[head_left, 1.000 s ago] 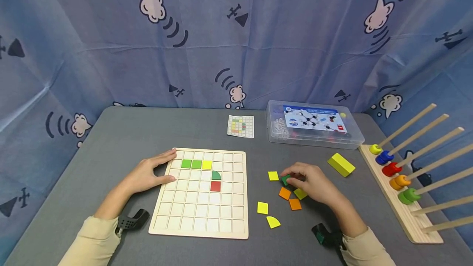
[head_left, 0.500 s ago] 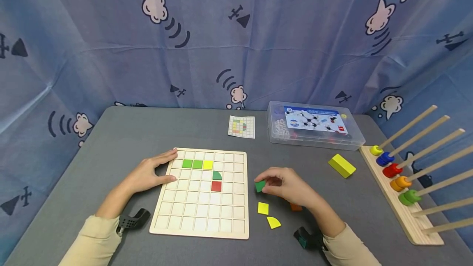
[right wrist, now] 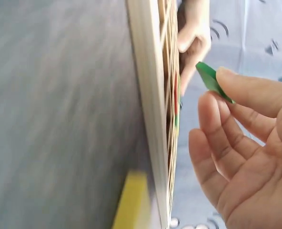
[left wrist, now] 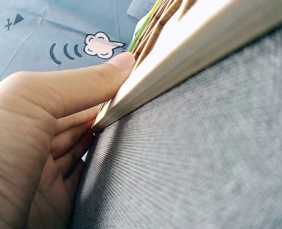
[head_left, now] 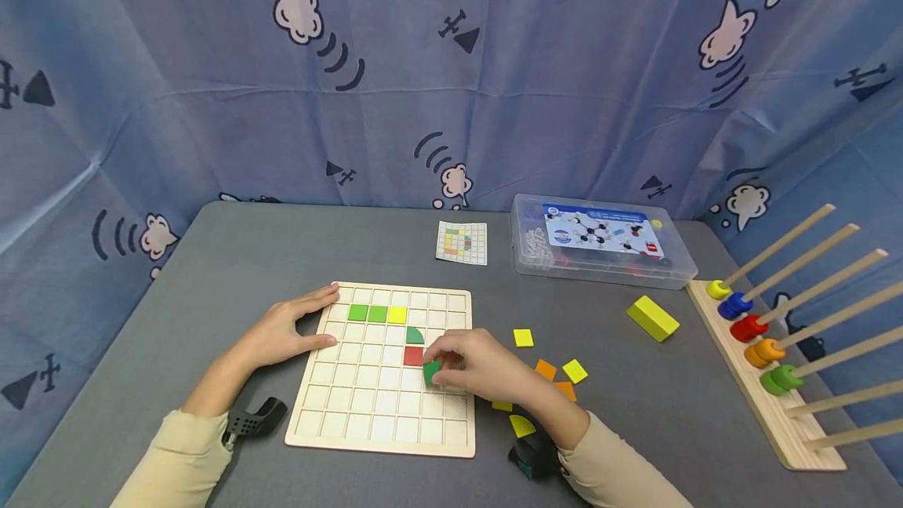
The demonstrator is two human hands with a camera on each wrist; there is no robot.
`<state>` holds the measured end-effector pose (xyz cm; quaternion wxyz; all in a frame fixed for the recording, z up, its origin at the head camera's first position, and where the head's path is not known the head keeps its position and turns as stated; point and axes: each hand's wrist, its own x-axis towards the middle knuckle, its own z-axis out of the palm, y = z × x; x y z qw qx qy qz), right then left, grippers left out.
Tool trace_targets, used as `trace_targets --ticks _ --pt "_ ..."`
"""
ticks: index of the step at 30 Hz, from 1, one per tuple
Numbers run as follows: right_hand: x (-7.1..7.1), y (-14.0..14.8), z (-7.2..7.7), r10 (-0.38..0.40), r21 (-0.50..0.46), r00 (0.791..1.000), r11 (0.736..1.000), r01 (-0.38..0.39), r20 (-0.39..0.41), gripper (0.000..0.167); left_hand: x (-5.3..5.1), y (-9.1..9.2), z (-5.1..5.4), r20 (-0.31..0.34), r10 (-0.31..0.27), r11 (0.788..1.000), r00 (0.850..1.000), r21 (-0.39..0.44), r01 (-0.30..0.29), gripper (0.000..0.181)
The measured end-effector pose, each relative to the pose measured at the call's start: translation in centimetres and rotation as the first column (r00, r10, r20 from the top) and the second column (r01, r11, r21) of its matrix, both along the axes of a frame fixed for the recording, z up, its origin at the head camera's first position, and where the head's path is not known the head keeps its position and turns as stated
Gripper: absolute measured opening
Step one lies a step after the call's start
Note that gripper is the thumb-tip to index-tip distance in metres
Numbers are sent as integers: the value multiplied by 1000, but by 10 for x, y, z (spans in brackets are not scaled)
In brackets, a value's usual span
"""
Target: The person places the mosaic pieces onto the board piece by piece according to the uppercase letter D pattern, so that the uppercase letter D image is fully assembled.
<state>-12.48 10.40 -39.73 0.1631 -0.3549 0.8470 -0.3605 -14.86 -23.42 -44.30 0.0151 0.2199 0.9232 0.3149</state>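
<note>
My right hand (head_left: 483,367) pinches a green tile (head_left: 431,372) between thumb and fingers over the right part of a wooden grid board (head_left: 367,423). In the right wrist view the green tile (right wrist: 211,80) appears tilted and apart from the board (right wrist: 148,95). My left hand (head_left: 285,332) rests at the board's left edge with thumb and index finger spread. Its thumb (left wrist: 98,81) lies on the rim in the left wrist view. Set in the grid are two light green squares (head_left: 368,313), a yellow square (head_left: 397,315), a dark green quarter-round tile (head_left: 415,335) and a red square (head_left: 412,356).
Loose yellow and orange tiles (head_left: 545,369) lie right of the board, some partly under my right forearm. Behind are a printed grid card (head_left: 462,243) and a clear plastic box (head_left: 600,265). A yellow block (head_left: 652,318) and a wooden peg rack (head_left: 811,433) stand to the right.
The right hand has carried the green tile leftward from the loose tiles to over the board. My left hand and the board have stayed in place.
</note>
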Motion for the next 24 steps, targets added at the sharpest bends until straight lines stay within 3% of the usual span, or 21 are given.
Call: trace_targets --ticks 7,24 --pt "0 -26 0 87 83 987 994 -76 -134 14 -1 -1 -1 7 0 1000 1000 0 0 72" --pt "5 -35 -4 68 216 966 976 -12 -249 13 -1 -1 -1 10 -5 1000 1000 5 5 73"
